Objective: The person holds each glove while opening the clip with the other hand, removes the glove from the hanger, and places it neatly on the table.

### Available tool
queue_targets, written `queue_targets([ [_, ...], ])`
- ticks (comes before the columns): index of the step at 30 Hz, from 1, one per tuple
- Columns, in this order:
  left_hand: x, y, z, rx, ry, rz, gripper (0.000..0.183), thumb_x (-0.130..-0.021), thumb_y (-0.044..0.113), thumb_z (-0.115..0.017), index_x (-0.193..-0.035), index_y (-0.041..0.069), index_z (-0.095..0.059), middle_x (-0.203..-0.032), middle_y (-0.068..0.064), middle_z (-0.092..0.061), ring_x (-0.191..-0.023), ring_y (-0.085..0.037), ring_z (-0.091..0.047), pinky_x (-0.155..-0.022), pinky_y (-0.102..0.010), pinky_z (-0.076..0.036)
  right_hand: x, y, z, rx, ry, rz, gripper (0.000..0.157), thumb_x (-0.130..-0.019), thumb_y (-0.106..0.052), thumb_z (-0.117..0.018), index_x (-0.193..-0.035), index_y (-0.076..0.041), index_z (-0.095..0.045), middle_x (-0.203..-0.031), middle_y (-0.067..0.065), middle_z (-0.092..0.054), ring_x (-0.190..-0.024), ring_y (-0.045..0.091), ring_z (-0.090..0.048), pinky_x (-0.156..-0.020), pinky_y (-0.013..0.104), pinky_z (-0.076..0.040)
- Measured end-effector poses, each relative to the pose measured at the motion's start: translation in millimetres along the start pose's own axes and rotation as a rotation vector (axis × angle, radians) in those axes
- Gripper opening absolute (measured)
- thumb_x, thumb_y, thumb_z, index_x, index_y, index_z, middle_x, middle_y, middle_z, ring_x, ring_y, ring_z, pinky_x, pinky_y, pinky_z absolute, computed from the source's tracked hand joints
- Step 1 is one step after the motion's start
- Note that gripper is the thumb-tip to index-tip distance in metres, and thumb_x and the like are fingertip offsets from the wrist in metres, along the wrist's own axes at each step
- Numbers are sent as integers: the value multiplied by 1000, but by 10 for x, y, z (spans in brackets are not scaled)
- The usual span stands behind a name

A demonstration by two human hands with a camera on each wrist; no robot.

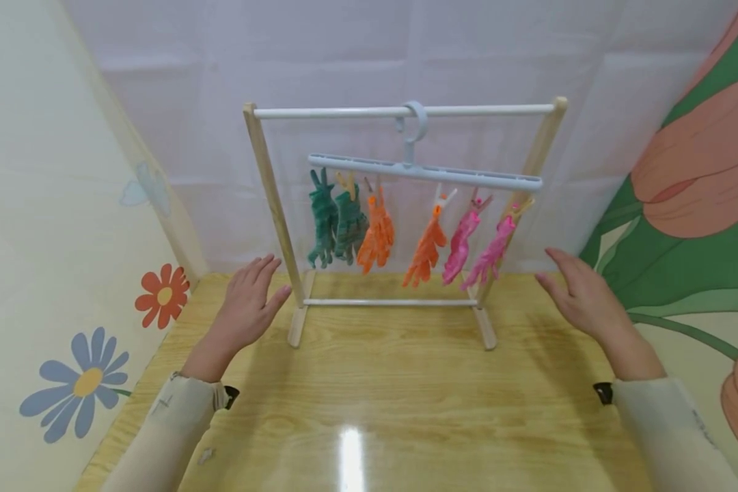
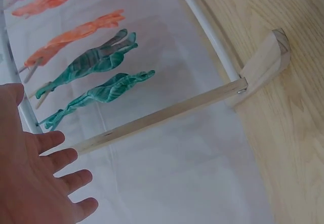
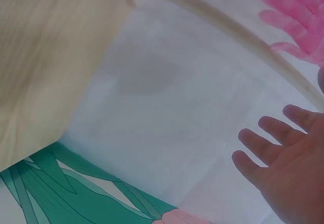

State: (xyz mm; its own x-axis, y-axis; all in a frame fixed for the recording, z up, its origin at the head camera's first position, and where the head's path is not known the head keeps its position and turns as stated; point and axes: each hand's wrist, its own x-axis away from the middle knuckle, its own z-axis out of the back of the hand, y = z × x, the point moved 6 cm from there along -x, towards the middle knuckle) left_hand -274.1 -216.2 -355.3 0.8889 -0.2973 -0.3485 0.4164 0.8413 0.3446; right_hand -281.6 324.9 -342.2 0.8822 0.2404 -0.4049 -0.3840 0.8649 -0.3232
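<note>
From the top bar of a wooden rack point(image 1: 406, 111) hangs a light blue hanger point(image 1: 424, 173), its right end lower than its left. Clothespins point(image 1: 348, 184) fix small gloves along it: a green glove point(image 1: 324, 222) and a second green glove point(image 1: 349, 229) at left, two orange gloves point(image 1: 378, 236) mid-bar, two pink gloves point(image 1: 461, 246) at right. My left hand point(image 1: 249, 301) is held beside the rack's left post, fingers extended, holding nothing. On the far side my right hand point(image 1: 584, 301) is raised right of the rack, fingers spread and apart from everything.
The rack's feet point(image 1: 487, 329) stand on a wood-grain table point(image 1: 369, 383). A white sheet point(image 1: 221, 61) hangs behind. Flower-painted panels point(image 1: 31, 260) flank both sides. A small pale scrap point(image 1: 206, 456) lies near the left sleeve.
</note>
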Motion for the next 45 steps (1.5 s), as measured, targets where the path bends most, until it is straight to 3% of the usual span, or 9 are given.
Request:
queue_targets([
  [9, -67, 154, 29, -4, 11, -36, 62, -107, 37, -48, -152, -4, -36, -158, -25, -33, -148, -44, -24, -118, -62, -14, -52, -46, 77, -33, -10, -10, 59, -109, -30, -46, -151, 9, -33, -147, 40, -37, -134, 58, -34, -109, 69, -26],
  [26, -185, 504, 10, 20, 35, -104, 63, -107, 41, -46, -154, 0, -35, -159, -23, -33, -148, -41, -26, -119, -62, -14, -155, -148, 227, -107, -6, -29, 60, -109, -29, -44, -155, 5, -28, -153, 38, -30, -140, 57, -27, -113, 69, -20],
  [35, -254, 657, -23, 42, 25, -114, 63, -106, 37, -51, -155, 1, -34, -159, -20, -33, -149, -38, -26, -120, -59, -14, -218, -235, 300, -130, 45, 9, 56, -109, -28, -45, -153, 5, -33, -148, 39, -36, -136, 58, -32, -110, 70, -23],
  [45, -327, 820, -41, 65, 56, -168, 62, -106, 37, -51, -154, 1, -35, -159, -19, -34, -147, -38, -29, -120, -59, -17, -283, -351, 381, -160, 95, 25, 54, -107, -26, -49, -151, 4, -40, -142, 37, -44, -128, 56, -41, -102, 72, -30],
])
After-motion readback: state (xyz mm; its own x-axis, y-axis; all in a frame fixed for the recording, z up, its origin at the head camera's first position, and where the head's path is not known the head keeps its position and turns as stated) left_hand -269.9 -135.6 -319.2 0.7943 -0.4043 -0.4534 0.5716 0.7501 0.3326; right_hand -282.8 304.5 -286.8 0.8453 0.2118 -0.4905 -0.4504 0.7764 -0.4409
